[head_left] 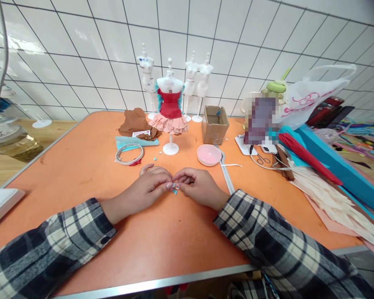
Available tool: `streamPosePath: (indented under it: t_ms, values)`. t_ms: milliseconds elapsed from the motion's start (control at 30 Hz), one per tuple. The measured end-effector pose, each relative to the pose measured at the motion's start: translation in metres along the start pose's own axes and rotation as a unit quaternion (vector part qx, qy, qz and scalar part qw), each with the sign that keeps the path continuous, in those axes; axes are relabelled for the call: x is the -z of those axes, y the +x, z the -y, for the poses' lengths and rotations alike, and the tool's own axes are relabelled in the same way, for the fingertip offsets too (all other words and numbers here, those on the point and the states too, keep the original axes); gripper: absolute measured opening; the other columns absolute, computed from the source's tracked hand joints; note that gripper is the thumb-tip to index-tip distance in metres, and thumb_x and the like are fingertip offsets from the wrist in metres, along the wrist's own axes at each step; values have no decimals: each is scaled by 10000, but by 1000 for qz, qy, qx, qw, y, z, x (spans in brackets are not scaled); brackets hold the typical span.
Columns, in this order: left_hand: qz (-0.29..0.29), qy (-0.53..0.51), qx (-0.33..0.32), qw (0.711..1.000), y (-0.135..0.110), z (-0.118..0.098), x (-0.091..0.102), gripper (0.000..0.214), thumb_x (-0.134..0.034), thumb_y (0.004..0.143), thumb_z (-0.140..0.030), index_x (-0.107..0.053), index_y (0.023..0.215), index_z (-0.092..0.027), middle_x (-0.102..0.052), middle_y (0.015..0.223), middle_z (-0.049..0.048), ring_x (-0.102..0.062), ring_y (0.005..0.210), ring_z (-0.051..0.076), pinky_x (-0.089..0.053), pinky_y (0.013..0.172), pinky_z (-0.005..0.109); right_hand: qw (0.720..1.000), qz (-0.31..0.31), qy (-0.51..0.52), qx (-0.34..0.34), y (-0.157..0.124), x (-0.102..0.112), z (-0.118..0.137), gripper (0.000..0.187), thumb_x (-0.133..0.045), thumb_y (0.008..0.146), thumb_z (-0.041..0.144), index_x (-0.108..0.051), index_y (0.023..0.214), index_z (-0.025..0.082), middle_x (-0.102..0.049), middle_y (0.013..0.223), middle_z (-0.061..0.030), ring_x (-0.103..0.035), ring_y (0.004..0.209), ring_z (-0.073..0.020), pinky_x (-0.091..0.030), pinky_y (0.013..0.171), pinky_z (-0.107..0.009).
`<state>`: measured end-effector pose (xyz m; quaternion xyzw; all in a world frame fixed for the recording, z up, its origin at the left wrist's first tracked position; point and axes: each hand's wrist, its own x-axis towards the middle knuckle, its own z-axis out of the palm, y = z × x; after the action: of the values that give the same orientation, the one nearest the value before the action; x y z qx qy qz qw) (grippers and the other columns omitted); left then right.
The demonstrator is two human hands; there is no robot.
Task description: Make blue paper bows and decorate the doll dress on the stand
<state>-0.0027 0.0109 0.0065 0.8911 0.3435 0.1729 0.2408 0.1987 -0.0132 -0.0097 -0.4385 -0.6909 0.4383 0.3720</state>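
Observation:
My left hand and my right hand rest on the orange table, fingertips meeting in the middle. Both pinch a tiny teal scrap between them; its shape is too small to make out. Straight behind the hands stands a small white mannequin wearing a red bodice, a pink ruffled skirt and teal trim. A pink bowl lies just beyond my right hand.
Three bare white mannequins stand by the tiled wall. A cardboard box, brown fabric, a roll of tape, scissors, a ruler and piles of teal, red and cream material fill the right side.

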Motion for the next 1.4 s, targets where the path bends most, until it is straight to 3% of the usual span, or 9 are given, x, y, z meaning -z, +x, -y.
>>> streamPosePath:
  t_ms: [133, 300, 467, 600, 800, 900, 1067, 1133, 1400]
  values:
    - [12, -83, 12, 996, 1, 1, 0, 358, -368, 955, -413, -585, 783, -185, -624, 814, 36, -554, 824, 174, -428, 835, 300, 997, -6, -50, 53, -1, 5, 3, 169, -649, 818, 236, -692, 980, 220, -686, 837, -4, -622, 722, -115, -488, 678, -226]
    - [21, -175, 59, 982, -1, -3, 2, 381, -403, 937, -477, -596, 800, -178, -623, 781, 14, -559, 759, 154, -458, 721, 250, 973, 10, -181, 140, -3, 10, 8, 161, -638, 858, 253, -696, 1008, 240, -694, 898, -23, -613, 782, -136, -448, 723, -245]
    - [42, -189, 78, 978, -2, -5, 0, 364, -408, 945, -458, -615, 832, -181, -630, 698, -1, -569, 663, 139, -463, 643, 240, 969, -28, -201, 140, -4, 11, 7, 119, -604, 885, 271, -711, 867, 224, -693, 816, -19, -602, 745, -137, -422, 691, -247]
    - [-31, 18, -3, 999, -3, 1, 3, 276, -477, 924, -390, -690, 892, -217, -695, 776, 17, -615, 733, 164, -448, 902, 368, 979, -47, -185, 76, -2, 7, 4, 68, -627, 831, 211, -694, 822, 205, -676, 772, -7, -587, 697, -125, -413, 630, -235]
    - [-83, 240, -111, 961, -9, 0, 12, 231, -483, 930, -286, -711, 965, -267, -705, 728, 7, -636, 762, 177, -251, 1096, 473, 995, 15, -55, -80, 0, 6, 4, 129, -578, 862, 273, -653, 808, 183, -650, 645, 22, -551, 542, -98, -398, 526, -215]
    - [-81, 219, -96, 967, -10, -2, 11, 245, -448, 936, -259, -689, 963, -227, -694, 731, 8, -644, 732, 165, -276, 1080, 463, 990, 12, -140, -28, -2, 9, 7, 258, -466, 936, 278, -643, 776, 180, -661, 671, 3, -577, 607, -113, -401, 576, -234]
    - [-85, 146, -51, 984, -9, 2, 7, 221, -436, 948, -277, -647, 960, -213, -726, 852, -8, -663, 795, 150, -275, 1091, 447, 954, -54, -258, 144, -7, 11, 8, 347, -578, 904, 356, -591, 1208, 190, -695, 1054, -47, -629, 816, -133, -438, 723, -245]
    - [-85, 128, -49, 987, -9, 3, 5, 214, -438, 950, -284, -640, 965, -217, -732, 886, -14, -664, 819, 144, -273, 1097, 436, 937, -55, -289, 190, -8, 10, 7, 331, -578, 911, 386, -614, 1179, 194, -706, 1058, -45, -641, 866, -141, -432, 749, -245]
    - [-95, 117, -47, 987, -8, 0, 6, 207, -454, 941, -295, -651, 950, -234, -732, 852, -28, -659, 778, 138, -279, 1082, 437, 899, -40, -404, 162, -10, 11, 13, 283, -392, 999, 320, -649, 979, 203, -713, 863, -20, -631, 795, -138, -343, 646, -263]
